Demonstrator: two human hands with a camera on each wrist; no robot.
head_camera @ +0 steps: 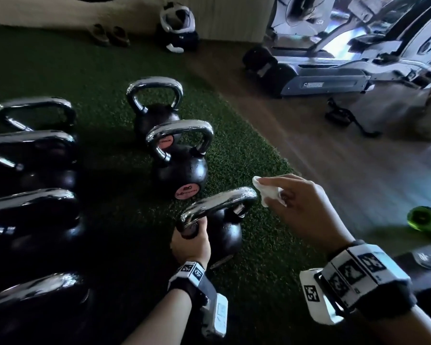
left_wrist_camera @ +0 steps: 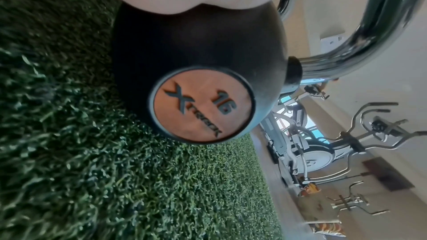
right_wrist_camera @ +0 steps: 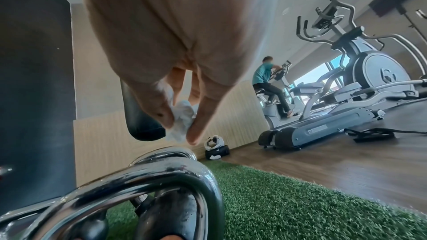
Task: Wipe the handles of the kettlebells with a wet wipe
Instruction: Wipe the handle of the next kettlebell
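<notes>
A black kettlebell (head_camera: 225,235) with a chrome handle (head_camera: 219,204) stands tilted on green turf. My left hand (head_camera: 190,242) grips the near leg of that handle. In the left wrist view its orange 16 badge (left_wrist_camera: 203,105) and chrome handle (left_wrist_camera: 360,43) show. My right hand (head_camera: 301,205) hovers just right of the handle's far end and pinches a crumpled white wet wipe (head_camera: 266,189). The right wrist view shows the wipe (right_wrist_camera: 182,118) between thumb and fingers, a little above the handle (right_wrist_camera: 161,172). Two more kettlebells (head_camera: 181,168) (head_camera: 156,113) stand behind.
Several larger kettlebells (head_camera: 33,207) line the left. Turf (head_camera: 259,282) ends at a wooden floor (head_camera: 334,158) with an elliptical machine (head_camera: 334,78), a strap (head_camera: 346,115) and a green bottle (head_camera: 426,217). A headset (head_camera: 176,26) and shoes (head_camera: 110,34) lie by the wall. A person (right_wrist_camera: 270,87) rides a bike.
</notes>
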